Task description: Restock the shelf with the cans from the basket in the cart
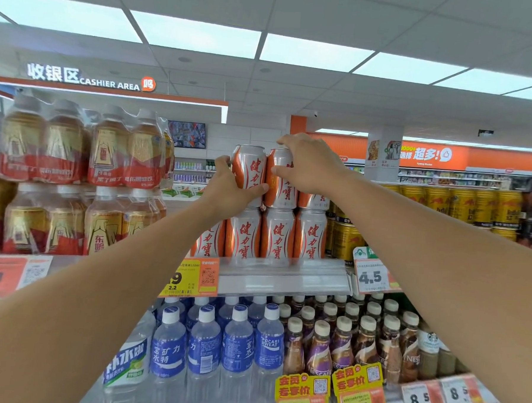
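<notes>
Two orange-and-silver cans stand in the second tier on the shelf (285, 279): the left can (249, 169) is gripped by the left hand (228, 190), thumb in front and fingers (222, 162) curled round its far side, and the right can (281, 183) is gripped from above by the right hand (310, 163). Directly below the fingers stands the bottom row of cans (275, 235). Left of the fingers sit shrink-wrapped bottle packs (75, 173); to their right, gold cans (455, 202); far below, blue-labelled water bottles (220, 347).
</notes>
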